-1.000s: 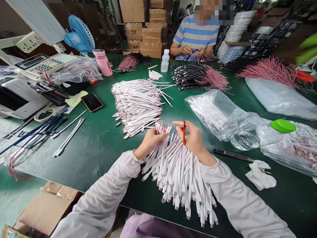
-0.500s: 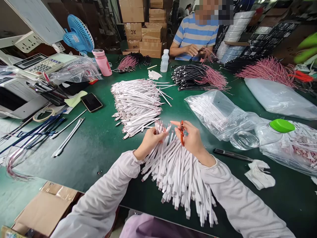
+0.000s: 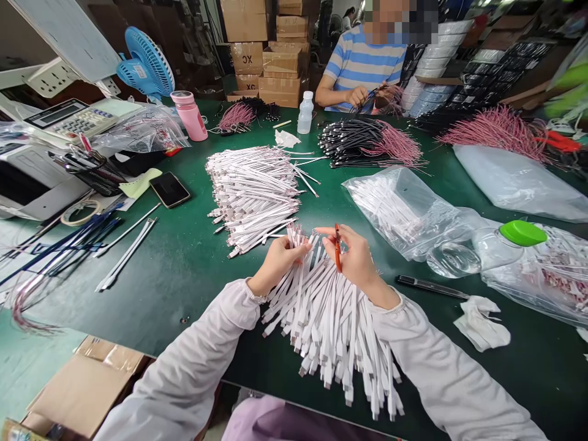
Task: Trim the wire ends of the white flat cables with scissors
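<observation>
Green tabletop (image 3: 174, 263), and cables (image 3: 331, 318) fanned out nearside of the pile (image 3: 255, 196)! Left hand (image 3: 279, 257) pinched some near the tips, right hand (image 3: 357, 257) gripped an orange tool (image 3: 338, 250); ends held level and spread looked wisest.

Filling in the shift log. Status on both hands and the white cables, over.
Left hand pinching white cables near wire ends. Right hand holding orange tool. Cable heap fanned toward the body. Tissue off right, clear of both hands.
</observation>
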Demonstrator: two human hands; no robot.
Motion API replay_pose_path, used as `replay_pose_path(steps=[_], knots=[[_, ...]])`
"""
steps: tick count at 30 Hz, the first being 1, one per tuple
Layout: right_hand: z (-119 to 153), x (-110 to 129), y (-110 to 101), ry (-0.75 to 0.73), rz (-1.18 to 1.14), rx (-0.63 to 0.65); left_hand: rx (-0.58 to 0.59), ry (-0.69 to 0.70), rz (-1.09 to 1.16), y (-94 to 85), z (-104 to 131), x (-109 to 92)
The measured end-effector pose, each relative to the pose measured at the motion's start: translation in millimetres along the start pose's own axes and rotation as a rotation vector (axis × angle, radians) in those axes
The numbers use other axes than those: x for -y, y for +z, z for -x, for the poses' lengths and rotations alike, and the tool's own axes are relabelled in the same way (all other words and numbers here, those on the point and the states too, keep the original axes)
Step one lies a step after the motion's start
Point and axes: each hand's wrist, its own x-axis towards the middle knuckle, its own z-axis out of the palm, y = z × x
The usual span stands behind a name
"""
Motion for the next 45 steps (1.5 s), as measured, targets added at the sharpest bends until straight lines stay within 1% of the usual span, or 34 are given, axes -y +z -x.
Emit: replay_pose_path(steps=[4,9,11,15,17,21,26,29,33,37,45], knots=[[0.2,-0.4,-1.1,0.064,-0.014,-0.031,0.033,-0.012,-0.006,-0.5,0.9,-1.1],[-0.2,-1.7,1.4,0.165,-0.128,0.048,0.096,0.006,0.001,-0.1,0.1,0.2],[-0.4,-2.2,3.8,0.206,-0.158,0.057,0.110,-0.002,0.013,1.1,-0.1,1.1],[-1.2,-2.1,5.9,0.238,-0.125,0.025,0.144,-0.010,0.067,4.0,1.6,0.5],[-2.4,-2.3,3.5,0.231,-0.073,0.032,0.151,-0.012,0.089,4.6,2.8,-1.0],[-7.2,-7.0,-10.5,0.169,0.077,0.154,0.131,-0.031,0.091,3.5,4.2,-3.9],[-11.6,-11.2,-32.8,0.100,0.345,0.369,0.124,-0.012,0.128,1.8,5.3,-5.6],[-13.3,-7.9,-39.8,0.109,0.441,0.483,0.114,-0.006,0.138,1.5,5.8,-6.6],[-15.5,-1.7,-42.5,0.164,0.499,0.585,0.098,-0.007,0.120,1.7,6.4,-7.3],[-16.2,1.6,-43.9,0.184,0.485,0.639,0.081,-0.014,0.091,2.3,6.7,-7.2],[-16.5,4.4,-44.6,0.178,0.506,0.641,0.082,-0.005,0.072,2.7,5.4,-4.9]])
